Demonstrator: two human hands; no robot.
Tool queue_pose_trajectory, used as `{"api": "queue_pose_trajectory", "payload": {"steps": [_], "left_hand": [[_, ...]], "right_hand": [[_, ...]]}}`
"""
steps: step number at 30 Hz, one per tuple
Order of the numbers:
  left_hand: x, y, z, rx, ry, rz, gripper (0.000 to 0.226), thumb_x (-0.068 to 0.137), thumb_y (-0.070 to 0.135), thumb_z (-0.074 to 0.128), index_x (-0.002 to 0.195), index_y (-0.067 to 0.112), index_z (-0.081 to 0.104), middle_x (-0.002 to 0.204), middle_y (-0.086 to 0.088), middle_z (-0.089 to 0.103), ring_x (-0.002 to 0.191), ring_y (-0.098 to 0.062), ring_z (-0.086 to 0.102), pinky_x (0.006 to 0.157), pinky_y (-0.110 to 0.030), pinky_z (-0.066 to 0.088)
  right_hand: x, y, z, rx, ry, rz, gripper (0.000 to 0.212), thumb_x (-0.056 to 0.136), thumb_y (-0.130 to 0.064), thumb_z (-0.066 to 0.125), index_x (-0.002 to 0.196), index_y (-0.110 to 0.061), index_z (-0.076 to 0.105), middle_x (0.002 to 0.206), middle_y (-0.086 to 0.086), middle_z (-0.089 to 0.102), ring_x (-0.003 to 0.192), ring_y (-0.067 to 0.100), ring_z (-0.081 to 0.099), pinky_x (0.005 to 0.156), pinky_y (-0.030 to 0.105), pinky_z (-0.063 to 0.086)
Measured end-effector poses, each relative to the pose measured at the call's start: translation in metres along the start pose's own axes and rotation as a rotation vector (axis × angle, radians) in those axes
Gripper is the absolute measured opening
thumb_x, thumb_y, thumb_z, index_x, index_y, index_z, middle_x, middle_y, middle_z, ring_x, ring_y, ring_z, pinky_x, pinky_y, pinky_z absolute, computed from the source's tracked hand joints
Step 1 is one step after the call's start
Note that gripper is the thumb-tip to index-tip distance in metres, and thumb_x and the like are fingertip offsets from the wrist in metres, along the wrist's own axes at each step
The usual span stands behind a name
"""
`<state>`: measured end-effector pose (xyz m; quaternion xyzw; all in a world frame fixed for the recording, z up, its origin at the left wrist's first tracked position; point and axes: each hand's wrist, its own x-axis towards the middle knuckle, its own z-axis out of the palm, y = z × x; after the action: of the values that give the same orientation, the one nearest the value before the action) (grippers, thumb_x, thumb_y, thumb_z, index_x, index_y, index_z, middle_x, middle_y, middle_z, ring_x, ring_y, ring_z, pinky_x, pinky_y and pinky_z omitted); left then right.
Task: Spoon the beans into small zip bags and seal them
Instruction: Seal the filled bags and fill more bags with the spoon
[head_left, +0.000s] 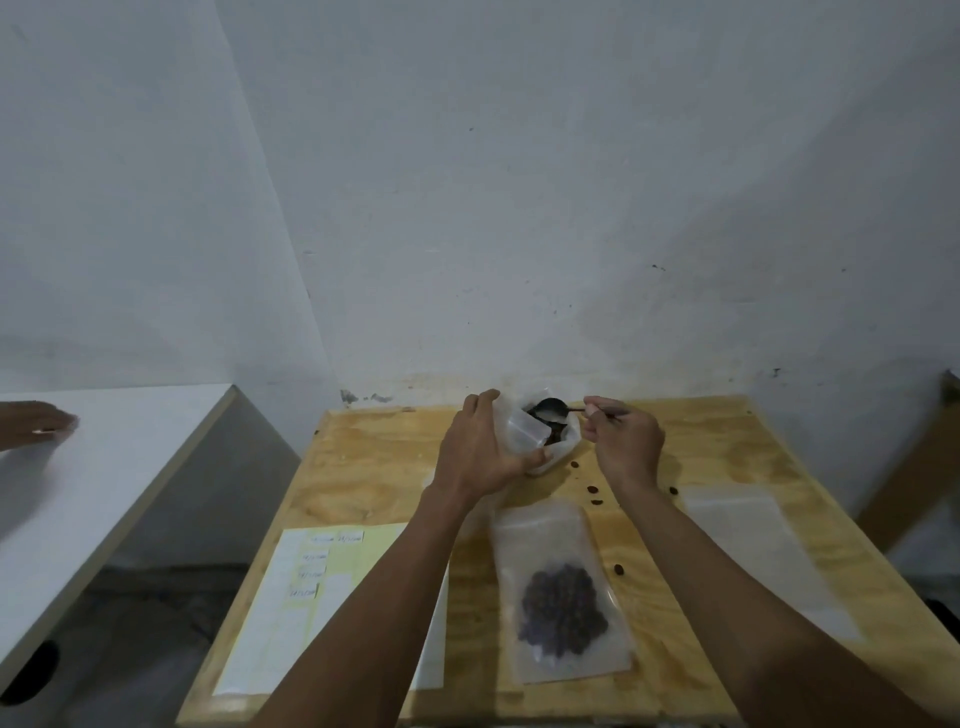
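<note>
My left hand (480, 447) grips a clear plastic container (524, 428) wrapped in a thin plastic bag, tilted at the far edge of the wooden table (374, 467). Dark beans (555, 435) show inside it. My right hand (626, 439) pinches the handle of a dark spoon (551, 408), whose bowl sits at the container's mouth. A zip bag (558, 592) partly filled with dark beans lies flat in the middle of the table. An empty zip bag (753, 540) lies flat to the right.
Several loose beans (597, 496) are scattered on the table near my right wrist. A yellow and white sheet of paper (311, 587) with labels lies at the front left. A white table (104, 467) stands to the left, with another person's hand (39, 423) on it.
</note>
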<state>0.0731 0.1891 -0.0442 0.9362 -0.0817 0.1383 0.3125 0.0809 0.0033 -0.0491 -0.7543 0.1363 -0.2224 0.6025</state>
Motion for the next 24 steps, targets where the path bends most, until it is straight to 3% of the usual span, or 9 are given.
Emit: {"api": "queue_pose_trajectory", "payload": {"steps": [3,5,7,13,17,20,24], "left_hand": [[0.004,0.001,0.004,-0.047,-0.039,-0.019,0.109,0.062,0.075,0.073,0.145,0.012,0.040,0.140,-0.003,0.049,0.121,-0.020,0.053,0.087,-0.026,0.041],[0.006,0.001,0.006,-0.099,-0.046,-0.030,0.110,0.062,0.072,0.079,0.146,0.012,0.041,0.141,-0.003,0.049,0.123,-0.019,0.051,0.089,-0.025,0.040],[0.008,0.000,0.008,-0.140,-0.046,-0.030,0.109,0.063,0.067,0.083,0.147,0.011,0.040,0.143,-0.002,0.049,0.125,-0.017,0.050,0.092,-0.024,0.038],[0.010,0.002,0.011,-0.205,-0.031,-0.015,0.102,0.067,0.053,0.089,0.146,0.012,0.040,0.143,-0.001,0.049,0.125,-0.014,0.048,0.092,-0.022,0.037],[0.010,0.001,0.013,-0.204,-0.043,-0.016,0.102,0.067,0.051,0.090,0.148,0.013,0.039,0.145,-0.001,0.048,0.128,-0.017,0.048,0.093,-0.023,0.037],[0.009,-0.002,0.012,-0.191,-0.052,-0.016,0.104,0.066,0.052,0.090,0.148,0.014,0.039,0.145,0.000,0.048,0.128,-0.016,0.047,0.094,-0.022,0.036],[0.007,-0.005,0.008,-0.153,-0.060,0.002,0.108,0.065,0.055,0.089,0.149,0.012,0.038,0.146,-0.002,0.047,0.130,-0.017,0.046,0.096,-0.023,0.036]], "right_hand": [[-0.007,0.009,0.005,-0.077,0.021,-0.049,0.017,0.095,-0.010,0.068,0.105,-0.006,0.080,0.099,0.006,0.079,0.086,0.015,0.072,0.085,0.038,0.061],[-0.012,0.011,0.008,-0.105,0.036,-0.058,0.017,0.095,-0.009,0.067,0.106,-0.005,0.080,0.100,0.005,0.078,0.088,0.011,0.067,0.086,0.028,0.056],[-0.012,0.009,0.012,-0.079,0.049,-0.003,0.015,0.094,-0.008,0.067,0.100,-0.006,0.081,0.096,0.003,0.078,0.087,0.012,0.067,0.085,0.028,0.054],[0.002,-0.004,0.019,0.024,-0.013,0.256,0.020,0.090,-0.012,0.063,0.075,-0.018,0.074,0.078,-0.002,0.076,0.077,0.004,0.065,0.067,0.023,0.047],[0.001,0.002,0.020,0.113,-0.065,0.355,0.021,0.088,-0.010,0.065,0.070,-0.018,0.072,0.065,-0.004,0.074,0.076,0.013,0.072,0.076,0.031,0.055],[0.000,0.005,0.022,0.192,-0.046,0.417,0.020,0.088,-0.008,0.065,0.072,-0.018,0.073,0.059,-0.007,0.073,0.067,0.013,0.068,0.069,0.033,0.051],[0.001,0.005,0.020,0.237,0.045,0.422,0.022,0.087,-0.010,0.067,0.068,-0.018,0.073,0.072,0.002,0.077,0.067,0.018,0.066,0.066,0.035,0.050]]}}
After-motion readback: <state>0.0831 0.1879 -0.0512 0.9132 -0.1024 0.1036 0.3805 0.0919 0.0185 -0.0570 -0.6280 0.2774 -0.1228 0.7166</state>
